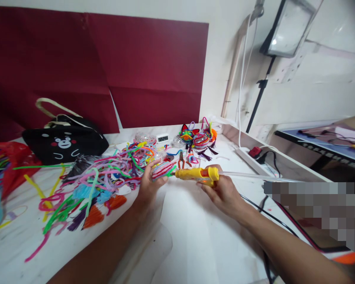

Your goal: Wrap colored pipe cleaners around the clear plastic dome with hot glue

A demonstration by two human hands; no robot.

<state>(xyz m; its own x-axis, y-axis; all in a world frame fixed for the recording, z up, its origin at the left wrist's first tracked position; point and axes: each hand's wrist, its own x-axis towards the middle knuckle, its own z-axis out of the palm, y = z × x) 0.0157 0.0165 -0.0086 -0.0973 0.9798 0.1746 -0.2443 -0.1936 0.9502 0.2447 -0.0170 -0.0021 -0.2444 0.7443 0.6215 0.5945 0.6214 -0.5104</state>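
Pink-and-green striped fuzzy piece (pixel 163 170), frame centre: held in our left grip (pixel 150 179), apparently to steady it facing the yellow plastic glue gun (pixel 192 174) filling our right grip (pixel 223 193).

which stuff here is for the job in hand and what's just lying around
Job in hand:
yellow glue gun, in the right hand
striped piece, in the left hand
fuzzy strips, likely its material

Apparently lying about:
black bag
digital clock

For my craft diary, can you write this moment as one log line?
left hand: holding striped fuzzy piece; right hand: gripping yellow glue gun; nozzle: at piece, contact unclear; nearby: pipe cleaners, pliers
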